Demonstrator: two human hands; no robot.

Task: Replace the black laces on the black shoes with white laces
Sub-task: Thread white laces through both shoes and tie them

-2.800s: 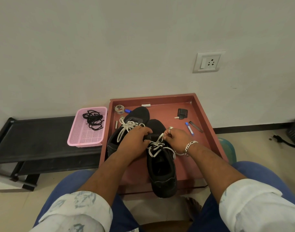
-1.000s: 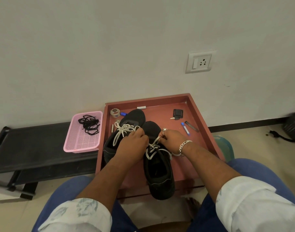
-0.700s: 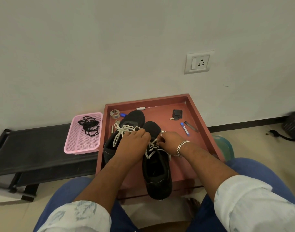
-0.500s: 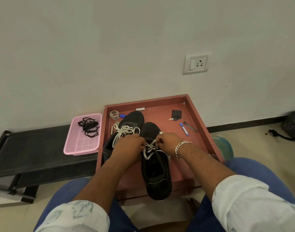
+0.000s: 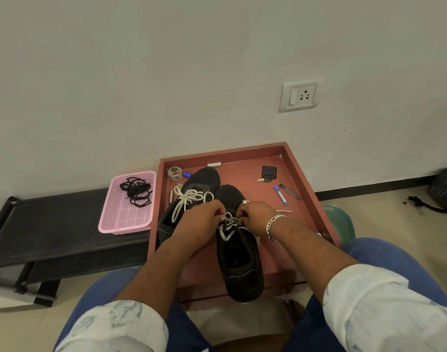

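So we've got both black low-top fabric shoes sitting in the reddish-brown square wooden tray (image 5: 303,174), and that tray is our landmark. The near shoe (image 5: 240,265) lies along the tray's middle with its heel hanging over the front edge; the other shoe (image 5: 192,199) is just left of it, touching, already wearing a tied white cord lace (image 5: 186,199). Our left hand (image 5: 199,222) and right hand (image 5: 255,214) meet over the near shoe's tongue, fingers of each curled and pinching the white lace (image 5: 228,224) there, looks to us like we're at the knot stage on this second shoe. The old black laces (image 5: 136,190) sit bundled in the pink plastic mesh basket (image 5: 126,219) just left of the tray, on a black low worktop (image 5: 52,224).

Handling-wise: the lace is probably soft, light and floppy, so we'd grab close to the eyelets, not at the loose ends. The shoe should be light and likely to slide in the tray if we tug, so pull both sides evenly
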